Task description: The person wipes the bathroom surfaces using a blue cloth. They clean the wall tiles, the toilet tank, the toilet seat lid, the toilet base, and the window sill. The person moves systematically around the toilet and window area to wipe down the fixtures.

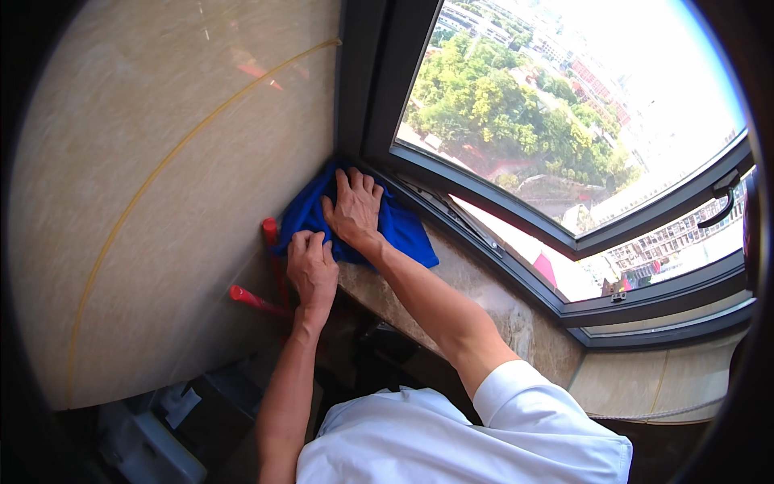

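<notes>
A bright blue cloth [413,239] lies bunched in the corner of the stone window sill, where the tiled wall meets the window frame. My right hand [355,208] presses down on it, palm lowered and fingers spread. Closer to me and a little to the left, my left hand [313,270] has its fingers curled on the cloth's near edge, pinching it. Part of the cloth is hidden under both hands.
An open, dark-framed window pane [516,203] slants over the brown stone sill [476,290]. Two red rods [254,299] stick up by the beige tiled wall [185,161]. Below left stands a pale plastic bin-like object [149,444]. A window handle [720,206] is at right.
</notes>
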Tool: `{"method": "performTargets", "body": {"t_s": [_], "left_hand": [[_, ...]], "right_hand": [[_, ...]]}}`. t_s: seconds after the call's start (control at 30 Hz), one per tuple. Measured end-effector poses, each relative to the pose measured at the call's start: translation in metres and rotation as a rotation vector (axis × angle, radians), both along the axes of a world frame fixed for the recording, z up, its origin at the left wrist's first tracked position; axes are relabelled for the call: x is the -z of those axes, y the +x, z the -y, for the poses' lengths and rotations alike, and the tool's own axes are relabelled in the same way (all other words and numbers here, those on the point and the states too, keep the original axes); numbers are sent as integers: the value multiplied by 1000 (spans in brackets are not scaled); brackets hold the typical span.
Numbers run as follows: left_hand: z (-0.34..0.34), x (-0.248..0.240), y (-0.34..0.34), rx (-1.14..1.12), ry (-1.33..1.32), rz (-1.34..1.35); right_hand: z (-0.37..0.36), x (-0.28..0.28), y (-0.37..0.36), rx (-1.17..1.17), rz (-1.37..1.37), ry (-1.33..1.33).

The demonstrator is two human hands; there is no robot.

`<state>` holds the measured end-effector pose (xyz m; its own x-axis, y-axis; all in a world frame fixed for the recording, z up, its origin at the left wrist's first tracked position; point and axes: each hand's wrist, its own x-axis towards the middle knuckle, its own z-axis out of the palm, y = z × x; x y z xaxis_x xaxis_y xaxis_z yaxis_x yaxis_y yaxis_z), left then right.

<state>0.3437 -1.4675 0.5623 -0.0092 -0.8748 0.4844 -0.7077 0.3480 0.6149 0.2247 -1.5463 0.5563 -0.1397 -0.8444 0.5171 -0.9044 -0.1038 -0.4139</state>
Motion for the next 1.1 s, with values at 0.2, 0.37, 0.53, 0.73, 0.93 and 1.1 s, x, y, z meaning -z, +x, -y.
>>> {"method": "performTargets", "body": {"t_s": [0.2,0.37,0.53,0.73,0.93,1.1], "left_hand": [[11,13,3,27,-31,-117],[22,16,24,-41,194,-374],[16,-2,46,-49,78,-490],[-8,-68,67,-30,-3,-547],[-19,-152,98,23,-352,-334],[-2,-220,123,-57,-765,-111]], "right_hand": [[13,11,6,66,66,-90],[24,21,47,159,310,-168],[20,5,77,175,787,-45],[11,-47,110,7,1242,-157],[-5,-162,136,-247,1342,-368],[-14,-239,140,-348,921,-557]]}}
